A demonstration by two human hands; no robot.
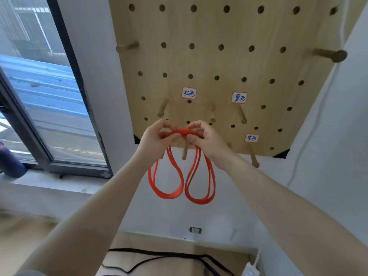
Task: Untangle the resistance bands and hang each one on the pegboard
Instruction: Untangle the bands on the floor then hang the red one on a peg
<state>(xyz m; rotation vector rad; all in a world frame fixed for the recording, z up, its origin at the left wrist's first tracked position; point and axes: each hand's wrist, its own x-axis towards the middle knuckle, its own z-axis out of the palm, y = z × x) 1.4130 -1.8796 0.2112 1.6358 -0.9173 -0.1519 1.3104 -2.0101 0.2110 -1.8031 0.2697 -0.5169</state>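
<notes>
A red resistance band [165, 188] hangs in two folded loops from both my hands, in front of the lower edge of the wooden pegboard [219, 62]. My left hand [154, 137] pinches its top on the left. My right hand [205, 138] pinches it on the right. The stretch between the hands arches just above a wooden peg [184, 154] at the board's bottom edge. More pegs [162, 108] stick out under three handwritten labels [189, 93]. A black band [159, 253] lies on the surface below.
A window [45, 96] with a dark frame fills the left side. A white cable [306, 140] runs down the wall at the right. A wall socket [195, 230] sits low on the wall. Large pegs [330, 54] stand out at the board's upper corners.
</notes>
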